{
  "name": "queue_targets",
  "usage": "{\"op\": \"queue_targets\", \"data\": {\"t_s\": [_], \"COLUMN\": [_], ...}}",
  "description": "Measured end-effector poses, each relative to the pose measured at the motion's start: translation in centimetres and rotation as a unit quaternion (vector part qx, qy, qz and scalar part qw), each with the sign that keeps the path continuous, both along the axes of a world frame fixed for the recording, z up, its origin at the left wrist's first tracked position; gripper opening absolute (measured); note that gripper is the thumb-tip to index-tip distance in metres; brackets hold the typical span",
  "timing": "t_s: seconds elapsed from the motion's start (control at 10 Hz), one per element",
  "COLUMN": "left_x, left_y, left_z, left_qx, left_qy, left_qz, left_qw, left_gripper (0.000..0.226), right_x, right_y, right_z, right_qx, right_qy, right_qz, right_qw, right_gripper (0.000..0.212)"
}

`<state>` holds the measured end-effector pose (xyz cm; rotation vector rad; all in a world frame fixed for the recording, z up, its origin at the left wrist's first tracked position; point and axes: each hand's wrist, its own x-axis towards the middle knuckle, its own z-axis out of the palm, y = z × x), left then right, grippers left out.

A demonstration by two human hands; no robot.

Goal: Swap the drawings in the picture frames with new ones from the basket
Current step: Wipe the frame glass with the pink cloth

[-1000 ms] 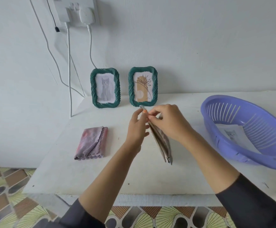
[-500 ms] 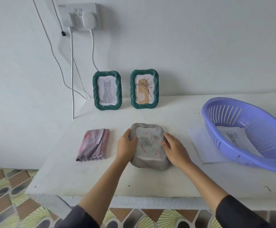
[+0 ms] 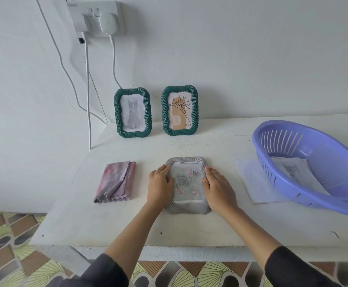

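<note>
left hand (image 3: 160,184): fingers (image 3: 163,170) lie nearly straight on the left rim of the grey frame (image 3: 187,208), pressing it, not gripping.
right hand (image 3: 219,188): fingers flat on the right rim, relaxed and pressing.
grey frame: lies flat, face up, on the worktop (image 3: 189,228), with a rose drawing (image 3: 186,183) in its opening.
step in hand: steadying this frame. This fits either a fresh sheet seated or one about to come out.
next move: either way, a level two-handed lift by the rims.
behind the grey frame: two green frames stand against the wall, holding a cat drawing (image 3: 132,112) and a plant drawing (image 3: 180,110).
right of it: one loose sheet (image 3: 251,181), then one purple basket (image 3: 282,183) holding one cat sheet (image 3: 293,170).
left of it: one folded cloth (image 3: 116,182).
count: three frames, four drawings.
</note>
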<state>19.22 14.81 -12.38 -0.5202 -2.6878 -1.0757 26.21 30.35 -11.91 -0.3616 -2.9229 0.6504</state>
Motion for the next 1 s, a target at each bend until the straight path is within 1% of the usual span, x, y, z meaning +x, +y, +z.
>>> {"op": "queue_targets", "data": {"t_s": [0.1,0.2,0.3,0.4,0.5,0.7,0.8,0.9,1.0], "left_x": [-0.2,-0.9,-2.1,-3.2,-3.2,-2.9,-3.1,-3.2,-1.9], "left_y": [-0.5,-2.3,-5.1,-7.1,-7.5,-7.0,-7.1,-7.8,-6.2], "left_z": [0.4,1.6,2.8,2.8,2.3,3.1,3.1,3.4,6.1], "left_qx": [0.016,-0.04,-0.149,-0.179,-0.188,-0.199,-0.21,-0.05,0.088], "left_qy": [-0.024,-0.006,-0.074,-0.202,-0.233,-0.241,-0.234,-0.187,-0.138], "left_qz": [0.013,0.159,0.269,0.267,0.235,0.239,0.245,0.226,0.165], "left_qw": [1.0,0.987,0.949,0.925,0.925,0.919,0.917,0.955,0.973], "left_gripper": [0.019,0.045,0.068,0.077,0.069,0.051,0.049,0.049,0.046], "right_x": [0.1,0.1,0.2,0.2,0.2,0.2,0.2,0.1,0.3], "right_y": [0.0,0.0,0.0,0.0,0.0,0.1,0.2,0.2,-0.5], "right_z": [0.0,0.1,0.2,0.2,0.2,0.3,0.5,1.1,2.9], "right_qx": [0.003,0.001,0.0,-0.003,-0.003,0.005,-0.012,-0.094,-0.226], "right_qy": [-0.001,-0.002,-0.004,-0.004,-0.004,-0.01,-0.014,-0.013,0.04], "right_qz": [-0.003,-0.003,-0.001,-0.004,-0.004,0.003,0.006,0.001,-0.015], "right_qw": [1.0,1.0,1.0,1.0,1.0,1.0,1.0,0.995,0.973], "right_gripper": [0.049,0.049,0.049,0.049,0.049,0.049,0.048,0.051,0.061]}}
